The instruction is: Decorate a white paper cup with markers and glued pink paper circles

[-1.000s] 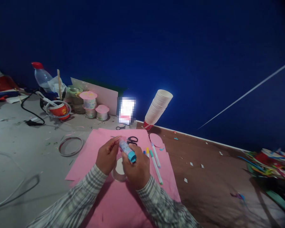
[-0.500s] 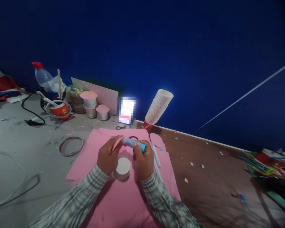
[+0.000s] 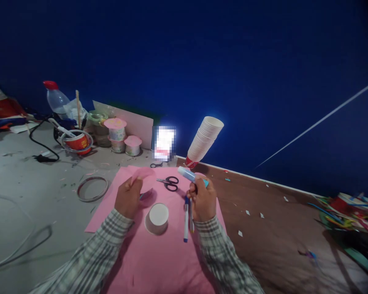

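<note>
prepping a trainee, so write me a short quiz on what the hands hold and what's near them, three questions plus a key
1. Multiple choice: what does the right hand hold?
a) a roll of tape
b) a blue glue stick
c) a paintbrush

2. True or false: the left hand holds the scissors.

3. Fill in the missing colour: the white cup stands on a ___ sheet.

Key
1. b
2. False; it holds a thin piece of pink paper.
3. pink
</note>
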`<action>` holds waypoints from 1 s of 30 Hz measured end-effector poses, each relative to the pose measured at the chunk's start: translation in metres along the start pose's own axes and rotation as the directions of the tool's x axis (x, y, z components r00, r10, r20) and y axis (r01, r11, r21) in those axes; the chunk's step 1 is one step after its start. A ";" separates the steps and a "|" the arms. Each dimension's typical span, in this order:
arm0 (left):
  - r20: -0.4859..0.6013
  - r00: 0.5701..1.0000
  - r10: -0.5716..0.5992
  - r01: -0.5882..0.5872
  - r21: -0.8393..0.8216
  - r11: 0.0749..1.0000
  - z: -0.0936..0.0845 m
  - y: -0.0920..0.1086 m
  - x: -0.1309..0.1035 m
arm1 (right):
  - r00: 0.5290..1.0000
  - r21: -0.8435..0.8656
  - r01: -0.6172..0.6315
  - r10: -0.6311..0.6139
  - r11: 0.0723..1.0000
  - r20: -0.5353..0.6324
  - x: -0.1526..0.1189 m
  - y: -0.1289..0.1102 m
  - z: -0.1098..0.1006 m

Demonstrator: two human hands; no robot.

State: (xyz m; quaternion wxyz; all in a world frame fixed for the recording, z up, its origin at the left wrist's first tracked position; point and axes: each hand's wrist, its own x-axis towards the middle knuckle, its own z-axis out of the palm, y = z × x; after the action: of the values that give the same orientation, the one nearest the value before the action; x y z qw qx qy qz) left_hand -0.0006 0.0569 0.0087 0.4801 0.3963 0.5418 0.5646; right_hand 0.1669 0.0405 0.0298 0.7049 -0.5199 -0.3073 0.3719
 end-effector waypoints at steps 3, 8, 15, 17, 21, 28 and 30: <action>0.017 0.999 -0.051 0.052 -0.102 0.993 0.003 0.002 0.003 | 0.995 -0.050 0.056 -0.052 0.997 0.085 -0.001 -0.009 -0.003; 0.210 0.959 -0.189 0.245 -0.283 0.927 0.012 0.014 -0.004 | 0.871 -0.371 0.455 -0.319 0.810 0.373 -0.027 -0.016 0.004; 0.302 0.943 -0.140 0.256 -0.390 0.885 0.013 0.022 -0.011 | 0.606 -0.381 0.793 -0.559 0.475 0.566 -0.033 -0.012 0.004; 0.273 0.951 -0.145 0.251 -0.407 0.879 0.012 0.021 -0.010 | 0.598 -0.378 0.801 -0.601 0.464 0.531 -0.033 -0.017 0.002; 0.241 0.957 -0.161 0.252 -0.412 0.876 0.011 0.017 -0.006 | 0.587 -0.389 0.810 -0.583 0.439 0.563 -0.036 -0.023 0.001; 0.289 0.947 -0.141 0.255 -0.409 0.876 0.014 0.023 -0.011 | 0.553 -0.470 0.833 -0.424 0.292 0.717 -0.034 -0.003 0.006; 0.290 0.939 -0.184 0.293 -0.399 0.869 0.016 0.022 -0.013 | 0.555 -0.491 0.832 -0.410 0.259 0.724 -0.033 0.003 0.006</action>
State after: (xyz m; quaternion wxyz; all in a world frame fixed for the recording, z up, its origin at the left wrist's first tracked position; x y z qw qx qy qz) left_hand 0.0150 0.0493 0.0335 0.6855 0.2740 0.3839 0.5546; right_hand 0.1440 0.0166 0.0274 0.3804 -0.4987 -0.7785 -0.0233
